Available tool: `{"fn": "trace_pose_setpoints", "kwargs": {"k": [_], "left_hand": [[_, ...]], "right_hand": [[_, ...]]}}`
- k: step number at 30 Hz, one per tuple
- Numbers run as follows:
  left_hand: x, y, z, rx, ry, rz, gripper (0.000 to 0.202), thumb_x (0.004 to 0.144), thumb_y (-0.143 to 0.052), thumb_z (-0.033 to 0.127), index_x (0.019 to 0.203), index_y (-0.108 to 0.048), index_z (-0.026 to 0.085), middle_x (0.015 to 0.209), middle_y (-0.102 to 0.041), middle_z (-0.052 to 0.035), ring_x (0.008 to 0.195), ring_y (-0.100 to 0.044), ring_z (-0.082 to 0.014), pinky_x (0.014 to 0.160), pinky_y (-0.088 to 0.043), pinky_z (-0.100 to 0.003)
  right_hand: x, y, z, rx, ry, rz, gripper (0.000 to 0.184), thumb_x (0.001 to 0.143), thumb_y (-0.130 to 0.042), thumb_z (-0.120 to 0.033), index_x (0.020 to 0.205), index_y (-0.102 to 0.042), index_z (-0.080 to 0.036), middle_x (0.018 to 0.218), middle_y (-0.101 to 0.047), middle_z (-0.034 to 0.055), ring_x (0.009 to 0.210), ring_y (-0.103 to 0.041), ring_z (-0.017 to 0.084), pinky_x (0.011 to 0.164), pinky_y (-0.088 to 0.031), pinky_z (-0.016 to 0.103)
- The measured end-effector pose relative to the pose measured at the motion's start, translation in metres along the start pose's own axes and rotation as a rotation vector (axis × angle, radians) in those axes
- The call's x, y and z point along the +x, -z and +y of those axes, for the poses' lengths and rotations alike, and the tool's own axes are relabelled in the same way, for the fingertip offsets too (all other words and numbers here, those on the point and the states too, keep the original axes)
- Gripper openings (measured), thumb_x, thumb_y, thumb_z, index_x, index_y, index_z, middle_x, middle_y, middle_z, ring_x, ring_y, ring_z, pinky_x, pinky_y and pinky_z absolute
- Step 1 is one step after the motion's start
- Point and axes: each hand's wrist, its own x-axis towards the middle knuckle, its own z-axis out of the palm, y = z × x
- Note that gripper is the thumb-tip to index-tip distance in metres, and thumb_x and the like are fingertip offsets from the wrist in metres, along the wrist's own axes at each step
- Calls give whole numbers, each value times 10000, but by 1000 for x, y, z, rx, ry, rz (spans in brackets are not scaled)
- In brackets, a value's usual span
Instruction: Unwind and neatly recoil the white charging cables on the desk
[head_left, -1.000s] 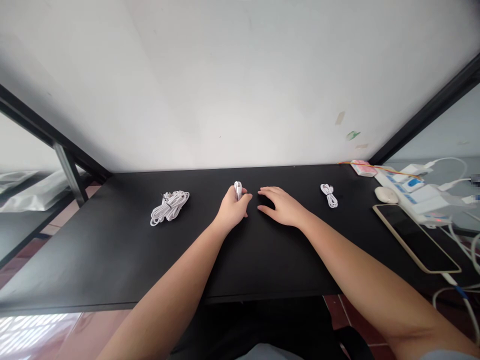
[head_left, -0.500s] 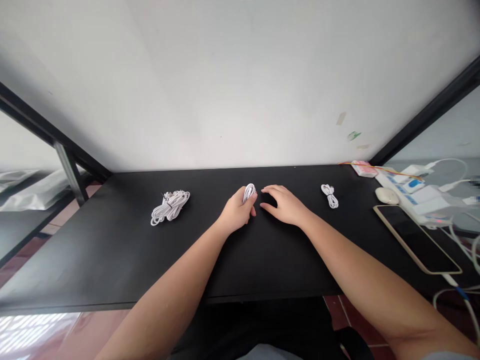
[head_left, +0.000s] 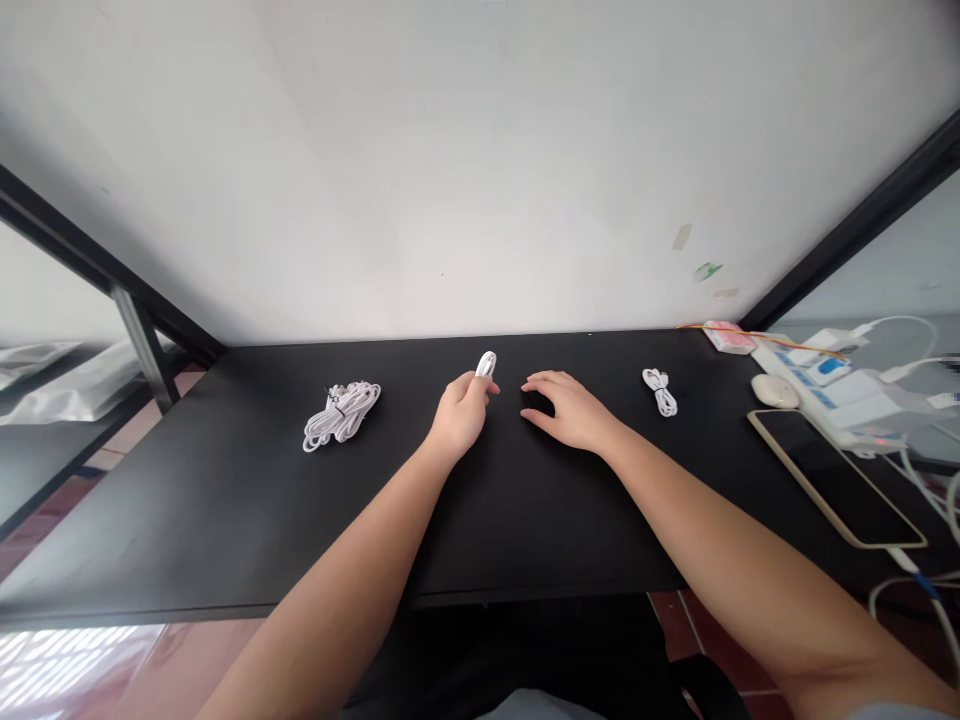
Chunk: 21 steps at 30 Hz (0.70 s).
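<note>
The left hand is closed around a small white cable coil, whose upper end sticks out above the fingertips. The hand is near the middle of the black surface, toward its far edge, and the coil is lifted slightly over the surface rather than lying on it. Whether the heel of the hand touches the surface cannot be told.

The right hand lies just to the right of the left, palm down, fingers spread loosely and pointing toward the coil. It holds nothing. A narrow gap of bare surface separates the two hands; they do not touch.

Well to the left of the left hand lies a larger cable bundle, white and loosely wound. To the right of the right hand lies a small tied cable, also white, well apart from the fingers.

Further right, at the end of the surface, a phone lies face up with a dark screen and a cable plugged into its near end. Behind it are a white mouse and a power strip with several chargers and white leads plugged in. A white wall rises directly behind the surface.
</note>
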Motion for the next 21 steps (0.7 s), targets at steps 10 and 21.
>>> {"fn": "trace_pose_setpoints", "kwargs": {"k": [10, 21], "left_hand": [[-1, -4, -6, 92, -13, -63, 431, 951, -442, 564, 883, -637, 185, 669, -534, 3, 565, -463, -122, 540, -365, -253], [-8, -1, 6, 251, -78, -200, 456, 929, -484, 596, 868, -657, 179, 687, -536, 18, 641, -486, -139, 585, -343, -270]], "right_hand": [[-1, -1, 0, 53, 14, 5, 332, 920, -639, -388, 1202, -679, -218, 1357, -618, 115, 1297, -544, 316, 1107, -443, 536], [-1, -1, -5, 167, 59, -8, 292, 914, -645, -378, 1167, -682, -237, 1284, -654, 84, 1236, -572, 278, 1093, -461, 495]]}}
